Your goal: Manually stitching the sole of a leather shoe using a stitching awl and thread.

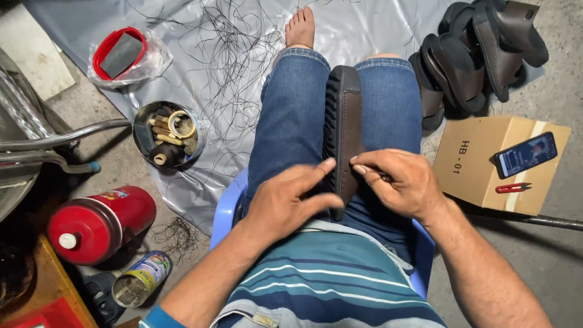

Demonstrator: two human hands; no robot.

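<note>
The person sits on a blue plastic chair, legs in blue denim. A sandal sole stands on edge between the 2 thighs, long axis pointing away from the body. Its left face is black ribbed rubber; its right face is smooth dark-brown leather-like material with a line of stitching near the edge.

The left hand lies against the ribbed side of the sole, fingers loosely curled, thumb extended along the near end of the sole. The right hand is closed in a pinch at the brown edge, thumb and forefinger tips pressed together on the rim; whether a needle or thread sits in the pinch cannot be determined.

A grey glossy plastic sheet covers the concrete floor ahead, strewn with tangled black thread. On it stand a round metal tin holding spools and a ring of tape, and a red-rimmed container in a clear bag. A pile of finished dark-brown sandals lies at the sheet's right edge.

To the right, a cardboard box carries a smartphone and small red-handled clippers. To the left, a red cylindrical flask lies on its side, with a printed tin can just beside it.
</note>
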